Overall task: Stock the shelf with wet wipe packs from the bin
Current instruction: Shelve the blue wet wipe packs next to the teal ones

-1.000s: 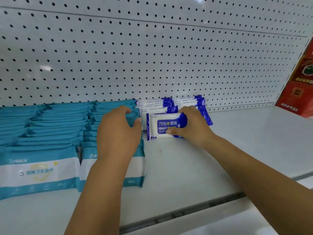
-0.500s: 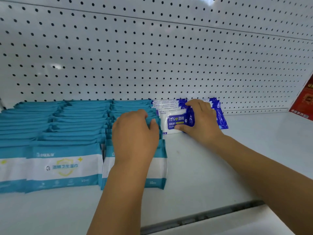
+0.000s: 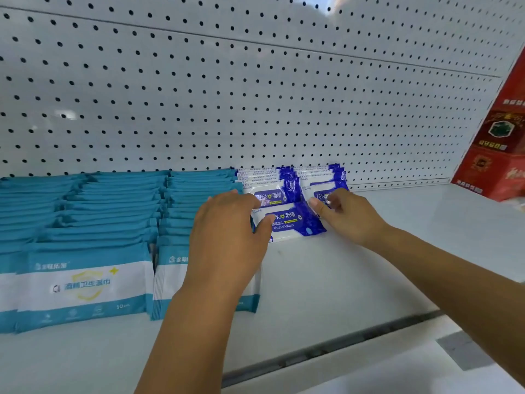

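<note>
A blue-and-white alcohol wipe pack (image 3: 295, 223) stands at the front of a short row of like packs (image 3: 270, 183) against the pegboard. My left hand (image 3: 227, 237) holds its left end, thumb on the front face and fingers curled over the top. A second blue row (image 3: 321, 174) stands just to the right. My right hand (image 3: 349, 214) is at this row's front pack (image 3: 321, 196), thumb and curled fingers pinching it, the thumb beside the right end of the front pack. The bin is out of view.
Three long rows of teal wipe packs (image 3: 85, 282) fill the white shelf (image 3: 355, 280) on the left. A red box (image 3: 497, 155) stands at the far right. White pegboard (image 3: 255, 95) backs the shelf. The shelf's front rail (image 3: 341, 342) runs below my arms.
My left hand moved from the teal row onto the front blue pack. My right hand let go of that pack and shifted right to the second blue row.
</note>
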Demonstrator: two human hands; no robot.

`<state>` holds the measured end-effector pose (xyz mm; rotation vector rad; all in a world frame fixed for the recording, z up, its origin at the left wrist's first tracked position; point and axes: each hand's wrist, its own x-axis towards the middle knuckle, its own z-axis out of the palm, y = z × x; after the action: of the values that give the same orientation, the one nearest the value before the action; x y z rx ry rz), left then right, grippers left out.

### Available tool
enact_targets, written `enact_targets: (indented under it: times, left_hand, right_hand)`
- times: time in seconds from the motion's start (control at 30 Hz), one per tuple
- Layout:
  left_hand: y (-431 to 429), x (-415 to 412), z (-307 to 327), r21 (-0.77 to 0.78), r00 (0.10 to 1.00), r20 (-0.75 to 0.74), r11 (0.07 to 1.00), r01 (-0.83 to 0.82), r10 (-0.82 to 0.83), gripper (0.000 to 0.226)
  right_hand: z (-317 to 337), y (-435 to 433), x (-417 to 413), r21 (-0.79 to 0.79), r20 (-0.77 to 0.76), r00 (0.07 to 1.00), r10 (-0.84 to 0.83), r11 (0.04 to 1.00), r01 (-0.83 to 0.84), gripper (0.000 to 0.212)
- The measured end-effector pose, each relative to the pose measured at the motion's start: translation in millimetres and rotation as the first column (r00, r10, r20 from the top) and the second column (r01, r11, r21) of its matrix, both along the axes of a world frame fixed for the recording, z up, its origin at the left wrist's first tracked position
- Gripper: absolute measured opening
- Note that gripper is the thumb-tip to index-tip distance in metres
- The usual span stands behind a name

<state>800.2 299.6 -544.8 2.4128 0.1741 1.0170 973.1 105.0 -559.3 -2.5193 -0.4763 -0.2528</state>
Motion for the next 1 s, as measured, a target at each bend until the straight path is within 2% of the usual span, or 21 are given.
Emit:
enact_targets:
  times: [0.17,0.3,0.4,0.53,0.67,0.87,1.0]
  left_hand:
    - [-10.8,1.6,2.9,0.027,0.998,-0.033,0.999,0.046,-0.045,0.027]
    - [-34.1,-0.4,1.9,0.042,0.997,0.026,0.997,0.072,-0.073,0.019]
    - [-61.5,-3.0,2.5,0.052,0.986,0.06,0.987,0.153,-0.156,0.019]
    - [-106.5,-8.3,0.2,0.027,0.965,0.012,0.965,0.262,-0.262,0.037]
    - [-156.9,-21.8,0.0,0.028,0.926,-0.057,0.927,0.375,-0.373,0.045]
    - [-242.4,-35.2,-9.3,0.137,0.803,-0.195,0.795,0.591,-0.564,0.044]
    - [-294.4,-40.5,-38.2,0.116,0.723,-0.287,0.727,0.677,-0.628,0.045]
  right_hand:
    - [0.1,-7.6,-10.0,0.09,-0.013,0.999,0.049,0.995,-0.047,0.062]
    - [5.6,-31.6,-30.7,0.011,0.042,0.996,0.082,0.996,-0.083,0.049]
    - [17.3,-63.2,-50.0,-0.057,0.111,0.989,0.097,0.994,-0.091,0.043]
    - [33.5,-122.3,-74.0,-0.175,0.166,0.986,0.036,0.985,-0.007,0.059]
    - [43.6,-192.8,-111.3,-0.232,0.171,0.985,-0.016,0.971,0.056,0.063]
    - [25.8,-298.8,-177.1,-0.338,0.07,0.985,-0.157,0.925,0.171,0.059]
    - [0.5,-358.8,-214.7,-0.383,-0.049,0.961,-0.272,0.894,0.233,0.062]
